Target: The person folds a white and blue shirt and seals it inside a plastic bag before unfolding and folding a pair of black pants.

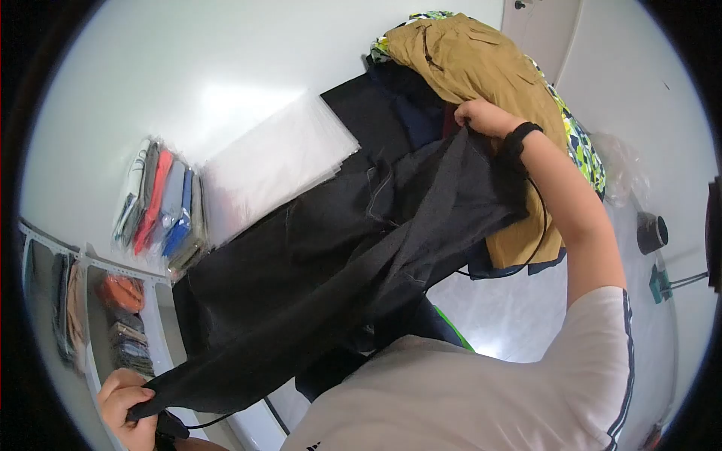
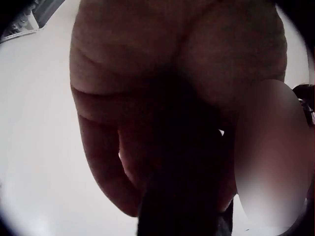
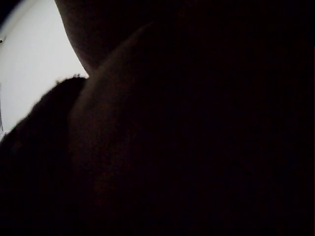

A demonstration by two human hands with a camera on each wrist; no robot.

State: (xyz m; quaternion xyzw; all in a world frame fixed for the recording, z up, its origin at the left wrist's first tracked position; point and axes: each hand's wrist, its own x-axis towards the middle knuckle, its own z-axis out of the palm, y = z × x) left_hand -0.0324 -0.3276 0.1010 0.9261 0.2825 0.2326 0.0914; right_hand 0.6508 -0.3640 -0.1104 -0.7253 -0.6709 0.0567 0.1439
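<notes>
Black trousers point(image 1: 323, 270) with pale stitching stretch diagonally across the head view, between my two hands. My left hand point(image 1: 124, 410) grips one end at the lower left, thumb on top of the cloth. At the upper right, my right hand point(image 1: 490, 119) pinches the other end and holds it raised, so the cloth falls in folds below it. The left wrist view shows my left hand point(image 2: 128, 93) with curled fingers around dark cloth. In the right wrist view my right hand point(image 3: 103, 132) is very dark, and its fingertips are hidden.
Tan trousers point(image 1: 481, 64) lie over a patterned cloth at the upper right. Clear plastic bags point(image 1: 278, 158) lie on the black table point(image 1: 361, 113), beside a row of packed folded clothes point(image 1: 158, 199). A white shelf point(image 1: 86, 301) with clothes stands at left. A black cable point(image 1: 545, 225) hangs from my right wrist.
</notes>
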